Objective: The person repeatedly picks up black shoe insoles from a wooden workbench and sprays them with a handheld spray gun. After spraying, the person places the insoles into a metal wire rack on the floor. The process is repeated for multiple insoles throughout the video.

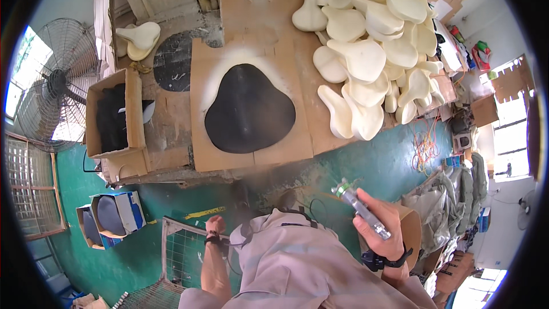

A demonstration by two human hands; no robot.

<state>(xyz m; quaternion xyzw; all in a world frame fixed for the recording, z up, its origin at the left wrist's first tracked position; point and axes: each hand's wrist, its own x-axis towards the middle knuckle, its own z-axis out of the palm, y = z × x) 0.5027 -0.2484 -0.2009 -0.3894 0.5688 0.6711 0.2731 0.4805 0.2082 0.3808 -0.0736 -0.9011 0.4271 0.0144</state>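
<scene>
In my right hand [382, 223] is a grey metal spray gun [363, 210] with a green ring near its nozzle; my fingers are wrapped round its body. It is held over the floor, to the right of my body and apart from the table. My left hand [215, 224] hangs low at my left side, curled closed, with nothing visible in it. Flat on a cardboard sheet [201, 86] on the table lies a black saddle-shaped cover piece [249, 109]. A pale, whitish haze marks the cardboard around its upper edge.
Cream foam bicycle saddles [360, 60] are heaped at the table's right. A cardboard box [135, 109] of black pieces stands at left, near a large wire fan [56, 80]. Below are a box of dark saddles [111, 214], a wire-mesh frame [182, 249] and orange hose [426, 149].
</scene>
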